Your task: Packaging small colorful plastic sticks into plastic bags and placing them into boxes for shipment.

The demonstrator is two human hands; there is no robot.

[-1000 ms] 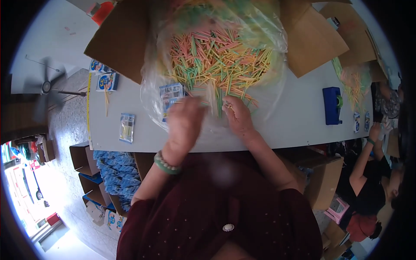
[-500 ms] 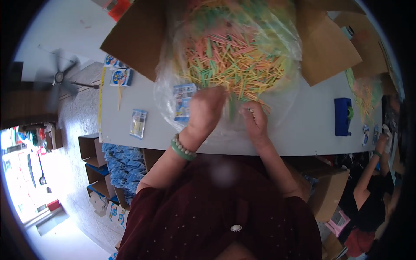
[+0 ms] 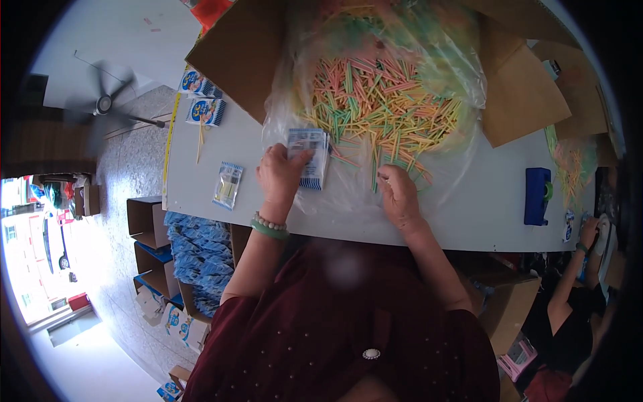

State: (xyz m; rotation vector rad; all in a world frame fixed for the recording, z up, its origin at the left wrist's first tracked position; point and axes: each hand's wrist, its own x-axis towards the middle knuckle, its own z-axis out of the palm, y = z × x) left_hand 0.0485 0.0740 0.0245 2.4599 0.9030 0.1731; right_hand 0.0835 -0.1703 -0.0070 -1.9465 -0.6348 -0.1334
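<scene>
My left hand [image 3: 277,175] is at the stack of blue-and-white packets [image 3: 312,175], its thumb lying over the top packet and its fingers curled at the left edge. A green bangle and a beaded bracelet circle that wrist. My right hand [image 3: 400,195] is closed beside the near edge of the loose sticks, fingertips pinched together; what they hold is too small to make out. Beyond both hands spreads a heap of thin pink, yellow and green sticks [image 3: 382,100] on a clear plastic bag [image 3: 454,171], which spills from an open carton [image 3: 234,60].
On the table [image 3: 469,224] lie a single filled packet [image 3: 228,185], printed packs [image 3: 205,112] and a blue tape dispenser [image 3: 537,196]. Below the left edge stands a carton of blue packets [image 3: 195,258]. Another person's arm [image 3: 568,285] is at the far right.
My left hand has moved left from the near edge of the sticks onto the packet stack. My right hand stays closed near the sticks. The whole view has shifted slightly.
</scene>
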